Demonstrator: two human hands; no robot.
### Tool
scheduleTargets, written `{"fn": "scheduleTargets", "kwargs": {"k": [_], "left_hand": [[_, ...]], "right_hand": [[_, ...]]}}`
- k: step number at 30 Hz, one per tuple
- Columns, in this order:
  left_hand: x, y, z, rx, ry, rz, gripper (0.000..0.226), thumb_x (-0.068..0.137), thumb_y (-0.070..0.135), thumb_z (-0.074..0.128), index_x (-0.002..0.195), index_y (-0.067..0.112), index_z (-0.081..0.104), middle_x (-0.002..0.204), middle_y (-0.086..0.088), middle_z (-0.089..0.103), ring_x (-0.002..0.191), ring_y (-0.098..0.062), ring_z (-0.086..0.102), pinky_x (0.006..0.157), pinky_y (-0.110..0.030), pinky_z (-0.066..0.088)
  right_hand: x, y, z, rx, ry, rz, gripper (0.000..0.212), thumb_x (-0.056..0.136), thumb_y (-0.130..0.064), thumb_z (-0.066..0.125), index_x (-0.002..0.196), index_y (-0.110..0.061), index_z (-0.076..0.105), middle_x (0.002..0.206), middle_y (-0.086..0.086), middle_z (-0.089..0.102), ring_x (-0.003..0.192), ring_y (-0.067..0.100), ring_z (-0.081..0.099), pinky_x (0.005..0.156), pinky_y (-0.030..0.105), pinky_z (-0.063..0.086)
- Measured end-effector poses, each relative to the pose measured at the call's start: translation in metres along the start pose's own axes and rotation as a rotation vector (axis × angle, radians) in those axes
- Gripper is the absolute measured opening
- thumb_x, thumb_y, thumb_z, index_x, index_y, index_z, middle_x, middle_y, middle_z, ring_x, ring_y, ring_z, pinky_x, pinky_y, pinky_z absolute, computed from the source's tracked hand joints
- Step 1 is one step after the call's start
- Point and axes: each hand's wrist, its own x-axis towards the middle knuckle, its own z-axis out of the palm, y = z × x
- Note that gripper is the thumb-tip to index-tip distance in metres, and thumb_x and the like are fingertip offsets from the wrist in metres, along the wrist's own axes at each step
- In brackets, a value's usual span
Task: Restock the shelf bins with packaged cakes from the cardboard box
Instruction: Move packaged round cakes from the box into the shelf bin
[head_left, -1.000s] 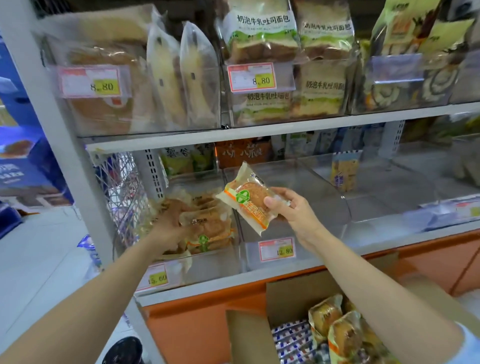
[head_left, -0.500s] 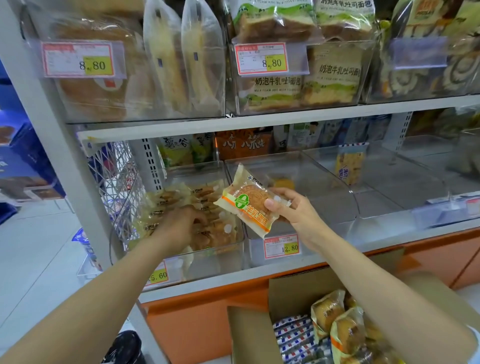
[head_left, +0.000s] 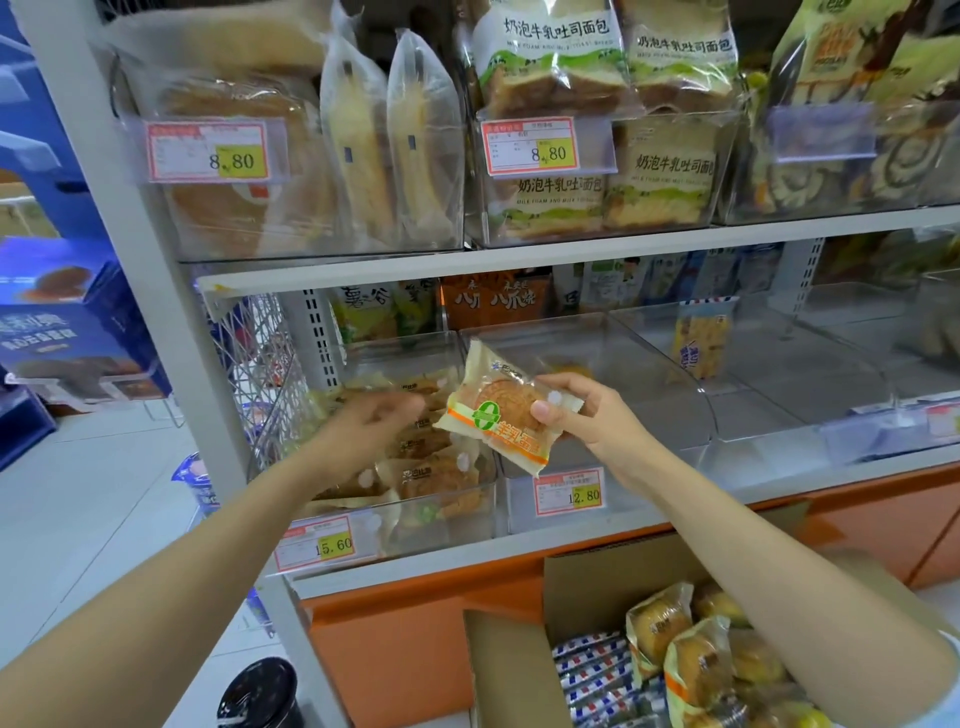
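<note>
Cream cake packet (head_left: 498, 410) with orange band and green emblem, brown cardboard box (head_left: 587, 577), orange shelf base (head_left: 415, 639), yellow-and-red price tags (head_left: 569, 491), seemingly blue-red striped packs (head_left: 592, 670).

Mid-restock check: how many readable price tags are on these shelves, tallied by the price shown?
8.80 price tags: 2
12.80 price tag: 1
15.60 price tag: 1
Total: 4
</note>
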Motion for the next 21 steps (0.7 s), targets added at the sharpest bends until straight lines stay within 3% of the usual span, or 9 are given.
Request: {"fn": "scheduleTargets", "kwargs": {"k": [3, 6, 8, 11, 13, 18, 21], "left_hand": [[-0.005, 0.033, -0.013, -0.271, 0.002, 0.143, 0.058, 0.084, 0.059, 0.060, 0.135, 0.033, 0.048, 0.116, 0.014, 0.064, 0.101, -0.004, 0.064, 0.084, -0.021, 0.051], [-0.006, 0.049, -0.024, -0.088, -0.026, 0.244, 0.045, 0.079, 0.033, 0.078, 0.120, 0.035, 0.059, 0.108, 0.015, 0.068, 0.093, -0.004, 0.066, 0.080, -0.017, 0.051], [-0.007, 0.044, -0.025, 0.060, 0.014, 0.202, 0.031, 0.075, 0.026, 0.081, 0.102, 0.033, 0.067, 0.101, 0.015, 0.068, 0.090, -0.004, 0.064, 0.080, -0.022, 0.049], [-0.011, 0.021, -0.016, 0.113, 0.106, 0.091, 0.033, 0.074, 0.025, 0.081, 0.103, 0.032, 0.067, 0.105, 0.012, 0.068, 0.094, -0.004, 0.063, 0.088, -0.034, 0.052], [-0.012, 0.009, -0.003, 0.096, 0.075, 0.057, 0.032, 0.076, 0.027, 0.079, 0.104, 0.033, 0.066, 0.108, 0.014, 0.066, 0.096, -0.004, 0.063, 0.091, -0.037, 0.052], [-0.009, 0.004, 0.023, 0.110, 0.021, 0.035, 0.027, 0.078, 0.030, 0.078, 0.103, 0.032, 0.067, 0.111, 0.017, 0.059, 0.100, -0.004, 0.057, 0.087, -0.027, 0.045], [-0.013, -0.001, 0.030, 0.169, 0.040, 0.035, 0.023, 0.077, 0.032, 0.078, 0.098, 0.025, 0.071, 0.103, 0.018, 0.061, 0.094, -0.002, 0.056, 0.081, -0.025, 0.043]], "right_hand": [[0.009, -0.016, 0.017, -0.149, -0.057, -0.091, 0.035, 0.081, -0.032, 0.074, 0.114, -0.034, 0.063, 0.114, -0.012, 0.065, 0.102, 0.006, 0.064, 0.084, 0.026, 0.054], [0.016, -0.025, 0.036, -0.304, -0.124, -0.161, 0.042, 0.079, -0.034, 0.076, 0.117, -0.038, 0.059, 0.113, -0.020, 0.062, 0.105, -0.001, 0.058, 0.089, 0.025, 0.051], [0.018, -0.021, 0.046, -0.333, -0.140, -0.171, 0.046, 0.079, -0.031, 0.077, 0.120, -0.038, 0.058, 0.114, -0.018, 0.062, 0.105, 0.000, 0.058, 0.087, 0.023, 0.051], [0.018, -0.010, 0.049, -0.291, -0.101, -0.178, 0.044, 0.082, -0.027, 0.074, 0.122, -0.031, 0.057, 0.116, -0.015, 0.063, 0.103, -0.002, 0.060, 0.087, 0.018, 0.051], [0.017, -0.005, 0.045, -0.282, -0.060, -0.180, 0.034, 0.086, -0.025, 0.070, 0.119, -0.027, 0.061, 0.115, -0.014, 0.064, 0.104, -0.004, 0.060, 0.087, 0.014, 0.049], [0.017, -0.003, 0.038, -0.374, -0.057, -0.108, 0.026, 0.091, -0.029, 0.063, 0.117, -0.026, 0.063, 0.112, -0.014, 0.065, 0.101, -0.005, 0.060, 0.084, 0.014, 0.047], [0.017, -0.007, 0.041, -0.453, -0.111, -0.115, 0.024, 0.090, -0.034, 0.064, 0.114, -0.028, 0.065, 0.118, -0.015, 0.062, 0.109, 0.000, 0.055, 0.100, 0.026, 0.041]]}}
